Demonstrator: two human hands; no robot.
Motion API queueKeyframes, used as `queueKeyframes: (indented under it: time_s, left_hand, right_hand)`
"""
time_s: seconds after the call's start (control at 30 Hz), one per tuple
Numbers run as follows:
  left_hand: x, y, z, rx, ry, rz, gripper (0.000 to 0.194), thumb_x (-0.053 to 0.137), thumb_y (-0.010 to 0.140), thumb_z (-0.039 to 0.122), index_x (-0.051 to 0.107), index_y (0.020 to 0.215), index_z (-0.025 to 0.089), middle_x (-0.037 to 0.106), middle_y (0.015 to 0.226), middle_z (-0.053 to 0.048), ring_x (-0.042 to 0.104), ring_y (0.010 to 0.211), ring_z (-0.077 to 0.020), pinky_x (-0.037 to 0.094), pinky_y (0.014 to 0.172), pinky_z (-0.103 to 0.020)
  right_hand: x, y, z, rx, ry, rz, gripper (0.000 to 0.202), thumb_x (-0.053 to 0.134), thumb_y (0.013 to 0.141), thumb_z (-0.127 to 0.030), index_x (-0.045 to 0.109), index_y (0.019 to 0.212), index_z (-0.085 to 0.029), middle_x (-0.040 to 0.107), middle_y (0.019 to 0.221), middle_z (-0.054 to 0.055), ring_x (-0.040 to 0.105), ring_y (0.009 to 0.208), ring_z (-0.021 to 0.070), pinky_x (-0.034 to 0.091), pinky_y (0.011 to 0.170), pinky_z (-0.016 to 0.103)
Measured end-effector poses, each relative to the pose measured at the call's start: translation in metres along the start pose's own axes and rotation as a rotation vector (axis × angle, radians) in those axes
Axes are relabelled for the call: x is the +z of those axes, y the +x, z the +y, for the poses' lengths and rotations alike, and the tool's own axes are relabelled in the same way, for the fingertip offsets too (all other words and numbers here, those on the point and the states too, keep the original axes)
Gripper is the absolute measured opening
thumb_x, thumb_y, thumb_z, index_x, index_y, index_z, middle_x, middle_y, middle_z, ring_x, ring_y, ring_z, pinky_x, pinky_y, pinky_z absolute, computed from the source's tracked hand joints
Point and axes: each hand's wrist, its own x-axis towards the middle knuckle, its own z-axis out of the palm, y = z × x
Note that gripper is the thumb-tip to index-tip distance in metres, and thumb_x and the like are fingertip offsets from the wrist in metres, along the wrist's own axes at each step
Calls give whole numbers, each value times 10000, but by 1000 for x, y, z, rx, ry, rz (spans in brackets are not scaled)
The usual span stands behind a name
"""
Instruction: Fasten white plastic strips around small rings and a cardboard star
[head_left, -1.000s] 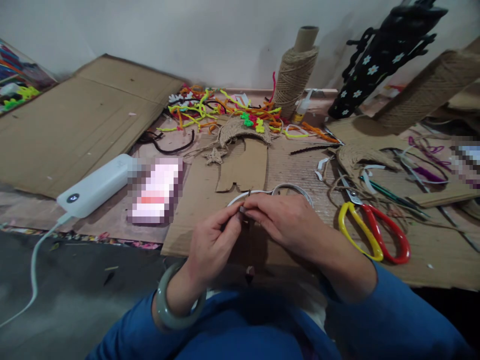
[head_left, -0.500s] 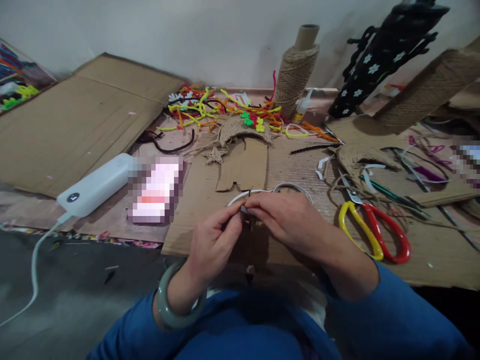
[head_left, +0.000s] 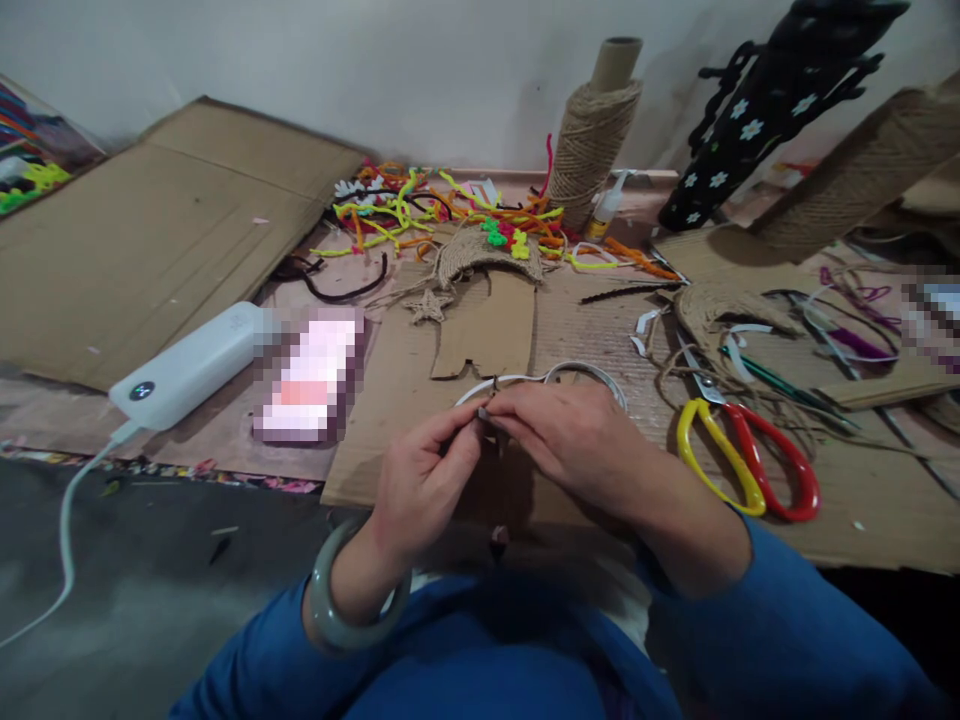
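Observation:
My left hand [head_left: 427,480] and my right hand [head_left: 574,430] meet over the front of a corrugated cardboard sheet [head_left: 360,440]. Both are closed, fingertips pinched together on a small dark piece too small to make out. A white strip [head_left: 600,372] curves out behind my fingers, looping above my right hand. Just beyond lies a cut cardboard piece [head_left: 487,325] with a notched lower edge. Behind it rests a twine-wrapped crescent [head_left: 476,252] with green, red and yellow bits on it, and a twine star [head_left: 429,306] sits at its left.
Scissors [head_left: 709,388] with yellow and red handles lie right of my right hand, near another twine crescent [head_left: 705,310]. A white power bank [head_left: 191,365] and a phone [head_left: 311,375] are at left. Twine spools [head_left: 596,135], a black flowered object [head_left: 750,125] and colourful pipe cleaners [head_left: 405,210] stand or lie behind.
The view has shifted very slightly. Both hands keep their pinch in nearly the same place, with only small finger movement.

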Motion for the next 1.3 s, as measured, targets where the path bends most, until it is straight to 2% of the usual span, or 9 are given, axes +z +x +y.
queueKeyframes:
  time_s: [0.27, 0.43, 0.63, 0.8, 1.07, 1.3]
  left_hand:
    - [0, 0, 0, -27, -13, -16, 278, 535, 891, 279, 716, 1074, 175, 761, 912, -38, 679, 812, -152, 518, 756, -239]
    - [0, 1, 0, -13, -16, -21, 265, 533, 888, 266, 725, 1050, 180, 763, 921, -36, 684, 814, -159, 522, 756, -247]
    - [1, 1, -4, 5, -34, -12, 260, 533, 888, 282, 731, 1030, 191, 759, 851, -30, 680, 774, -150, 529, 737, -246]
    - [0, 1, -4, 11, -17, -24, 265, 530, 888, 264, 724, 1051, 188, 760, 904, -33, 681, 806, -150, 527, 752, -247]
    - [0, 0, -4, -9, -8, 3, 262, 549, 884, 290, 727, 1050, 192, 755, 836, -26, 677, 765, -144, 523, 721, -237]
    - [0, 1, -1, -5, 16, -12, 262, 538, 882, 240, 721, 1061, 183, 762, 922, -28, 677, 816, -142, 510, 753, -230]
  right_hand:
    - [0, 1, -1, 21, -67, -74, 156, 486, 902, -146, 640, 903, -162, 725, 831, 52, 656, 695, 167, 357, 569, 274]
    - [-1, 3, 1, 48, -22, -102, 208, 441, 937, -190, 647, 912, -168, 733, 848, 55, 661, 719, 162, 361, 580, 267]
    - [-1, 3, 2, 41, 15, -73, 230, 448, 952, -243, 666, 939, -171, 743, 875, 55, 665, 740, 164, 371, 592, 264]
    - [0, 3, 0, 27, -9, -43, 274, 415, 965, -234, 672, 909, -160, 737, 829, 64, 654, 702, 166, 366, 588, 272]
    - [-1, 3, 2, 37, 48, -70, 232, 447, 951, -227, 670, 963, -166, 742, 890, 60, 655, 742, 163, 372, 603, 262]
    - [-1, 4, -2, 58, 14, -84, 220, 451, 929, -183, 667, 898, -149, 731, 848, 72, 655, 728, 180, 363, 597, 274]
